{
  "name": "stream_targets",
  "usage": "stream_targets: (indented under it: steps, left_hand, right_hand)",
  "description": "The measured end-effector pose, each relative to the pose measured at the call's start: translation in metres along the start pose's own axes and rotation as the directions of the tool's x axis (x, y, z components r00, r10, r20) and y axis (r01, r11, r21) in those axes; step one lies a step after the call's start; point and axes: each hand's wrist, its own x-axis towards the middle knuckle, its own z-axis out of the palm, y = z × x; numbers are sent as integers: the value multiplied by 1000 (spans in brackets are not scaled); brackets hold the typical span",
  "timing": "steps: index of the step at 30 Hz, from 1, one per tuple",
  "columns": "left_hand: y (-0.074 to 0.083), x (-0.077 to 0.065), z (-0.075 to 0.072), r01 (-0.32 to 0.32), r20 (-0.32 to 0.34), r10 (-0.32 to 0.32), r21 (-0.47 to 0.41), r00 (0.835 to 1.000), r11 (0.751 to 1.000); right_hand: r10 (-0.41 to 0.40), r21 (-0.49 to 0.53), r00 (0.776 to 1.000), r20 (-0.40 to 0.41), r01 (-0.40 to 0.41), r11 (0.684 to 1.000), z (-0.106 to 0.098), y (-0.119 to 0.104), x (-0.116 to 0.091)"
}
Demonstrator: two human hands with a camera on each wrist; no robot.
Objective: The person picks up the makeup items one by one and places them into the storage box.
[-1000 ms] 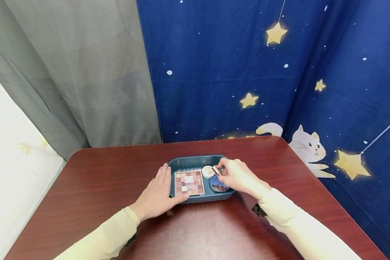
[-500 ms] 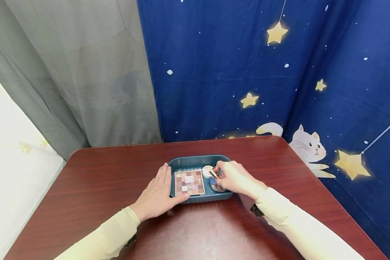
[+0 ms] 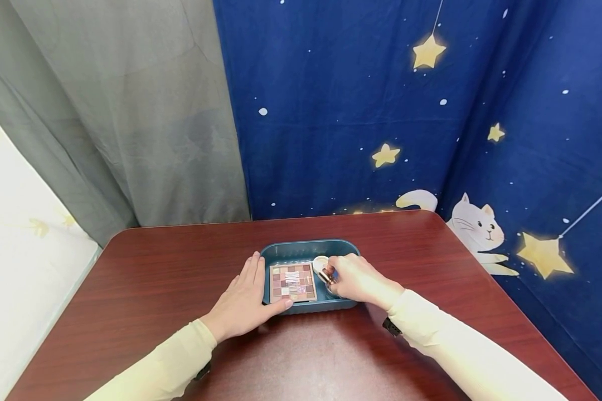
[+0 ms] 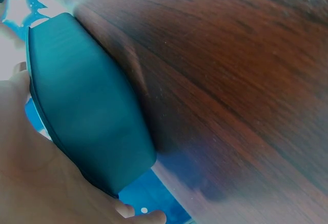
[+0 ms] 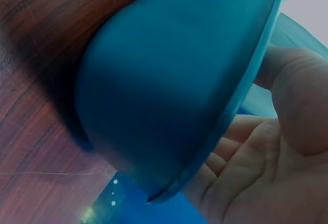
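A dark teal tray (image 3: 301, 245) stands on the table. My left hand (image 3: 244, 299) rests along its left end, fingers straight, with the thumb reaching over the front rim beside an eyeshadow palette (image 3: 292, 283). Inside the tray's right part, my right hand (image 3: 362, 280) pinches a small shiny lipstick tube (image 3: 325, 276), which leans toward the palette. Just behind the tube sits a round white-rimmed container (image 3: 320, 262). The right hand hides most of a round blue item. Both wrist views show mainly the tray's outer wall (image 4: 92, 101); the held tube is hidden there.
The reddish-brown wooden table (image 3: 301, 356) extends around the tray. Behind it hang a grey curtain (image 3: 180, 122) and a blue star-patterned curtain (image 3: 331, 122). A white surface (image 3: 25, 250) borders the left side.
My right hand has moved a little left and toward me with the lipstick tube, covering more of the round blue item. The left hand has stayed in place.
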Motion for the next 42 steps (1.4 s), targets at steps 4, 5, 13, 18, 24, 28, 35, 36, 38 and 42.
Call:
stream_targets:
  steps: [4,5,13,18,24,28,35,36,38,42]
  left_hand:
    - [0,0,0,-6,-10,6,-3,1000,1000]
    - [0,0,0,-6,-10,6,-6,1000,1000]
    - [0,0,-2,-3,-6,3,-10,1000,1000]
    - [1,-1,-2,-6,-8,6,-13,1000,1000]
    - [0,0,-1,-5,-8,4,-12,1000,1000]
    - [0,0,-1,-8,-14,8,-13,1000,1000]
    - [0,0,0,-15,-20,15,-3,1000,1000]
    - [0,0,0,-17,-23,17,-5,1000,1000]
    - [0,0,0,-15,-22,15,-5,1000,1000]
    - [0,0,0,-20,-25,20,-6,999,1000]
  right_hand:
    - [5,-8,1000,15,-5,1000,2,-1,3]
    - [8,-13,1000,20,-7,1000,2,-1,3]
    - [35,-28,998,45,-33,999,3,-5,6]
    - [1,-43,1000,13,-1,999,6,-7,7]
    - [-6,-19,1000,-14,5,1000,9,-10,8]
    - [8,-8,1000,-7,-8,1000,11,-13,10]
    - [53,31,999,12,-54,998,14,-18,10]
    - [55,31,998,12,-55,998,15,-18,10]
    - [54,30,998,10,-54,998,15,-19,10]
    - [58,24,998,9,-58,998,16,-19,10]
